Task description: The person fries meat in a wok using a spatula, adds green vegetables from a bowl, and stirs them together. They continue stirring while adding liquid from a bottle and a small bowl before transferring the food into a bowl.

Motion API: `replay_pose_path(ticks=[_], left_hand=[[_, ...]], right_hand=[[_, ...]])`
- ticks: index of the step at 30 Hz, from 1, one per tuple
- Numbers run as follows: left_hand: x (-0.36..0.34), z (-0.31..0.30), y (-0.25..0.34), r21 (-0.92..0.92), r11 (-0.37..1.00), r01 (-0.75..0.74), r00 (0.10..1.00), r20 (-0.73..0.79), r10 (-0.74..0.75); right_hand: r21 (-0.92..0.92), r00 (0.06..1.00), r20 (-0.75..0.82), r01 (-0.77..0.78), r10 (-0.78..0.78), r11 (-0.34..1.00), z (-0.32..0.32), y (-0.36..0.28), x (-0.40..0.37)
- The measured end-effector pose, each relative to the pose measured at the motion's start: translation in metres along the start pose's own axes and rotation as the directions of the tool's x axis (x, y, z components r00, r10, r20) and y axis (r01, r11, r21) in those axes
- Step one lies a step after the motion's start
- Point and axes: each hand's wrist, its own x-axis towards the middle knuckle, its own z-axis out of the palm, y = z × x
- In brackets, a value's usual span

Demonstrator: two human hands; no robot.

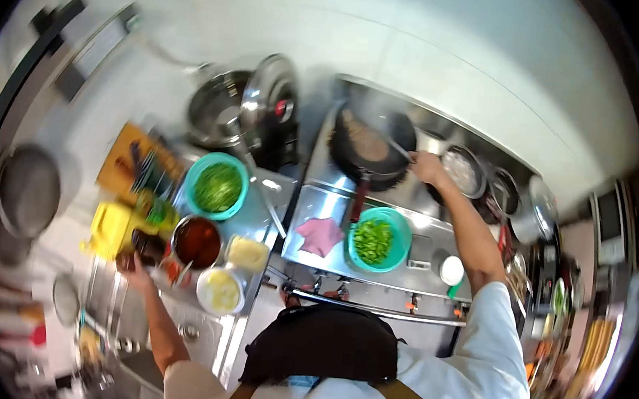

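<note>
My right hand is closed around the handle of a cooking utensil. Its far end reaches into a black wok on the stove, and I cannot make out its shape there. Brownish food lies in the wok, with steam above it. The wok's handle points toward me. Far to the left, my left hand grips a dark bottle beside a yellow jug. Just right of the bottle stands a bowl of dark red sauce.
Green bowls hold shredded greens and chopped green vegetables. A pink cloth lies on the stove's front ledge. At the back left stands a pot with a lid leaning by it. A white tub sits near the counter edge.
</note>
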Motion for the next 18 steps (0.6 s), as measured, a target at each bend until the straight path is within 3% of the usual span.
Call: replay_pose_path(ticks=[3,8,9,10,11,12,14,15,16,17,18], left_hand=[[-0.004,0.005,-0.043,-0.117,0.989,-0.09,0.994,0.055,0.097],[-0.027,-0.01,-0.016,0.036,0.983,0.177,0.975,0.128,-0.181],[-0.03,-0.013,-0.019,0.195,0.949,0.248,0.969,-0.06,-0.241],[-0.034,-0.01,-0.005,0.2,0.95,0.241,0.97,-0.048,-0.237],[-0.048,-0.013,0.019,0.313,0.95,-0.005,0.998,-0.064,0.027],[-0.07,-0.008,0.057,0.42,0.874,-0.242,0.956,-0.05,0.289],[-0.131,0.04,0.134,0.234,0.904,-0.357,0.934,0.073,0.35],[-0.165,0.064,0.163,0.1,0.959,-0.266,0.944,0.226,0.239],[-0.196,0.089,0.171,-0.134,0.982,-0.133,0.901,0.397,0.177],[-0.231,0.12,0.163,-0.153,0.972,-0.179,0.843,0.485,0.231],[-0.265,0.139,0.153,0.052,0.976,-0.212,0.66,0.744,0.104]], right_hand=[[-0.183,0.996,-0.013,-0.094,0.093,0.979,-0.052,-0.039,-0.06],[-0.29,0.993,0.015,-0.107,0.116,0.951,-0.09,-0.036,-0.118],[-0.291,0.991,0.023,-0.118,0.131,0.949,-0.098,-0.041,-0.129],[-0.29,0.989,0.03,-0.13,0.145,0.948,-0.1,-0.043,-0.136],[-0.276,0.99,0.003,-0.134,0.141,0.952,-0.092,-0.041,-0.14],[-0.27,0.988,0.01,-0.144,0.153,0.952,-0.079,-0.036,-0.138],[-0.247,0.983,-0.012,-0.181,0.184,0.952,-0.043,-0.023,-0.123],[-0.207,0.982,-0.017,-0.19,0.19,0.96,-0.029,-0.02,-0.112],[-0.163,0.98,-0.021,-0.199,0.198,0.966,-0.015,-0.019,-0.103],[-0.077,0.974,-0.048,-0.225,0.222,0.971,-0.005,-0.017,-0.1],[0.008,0.965,-0.077,-0.249,0.249,0.968,0.001,-0.014,-0.098]])
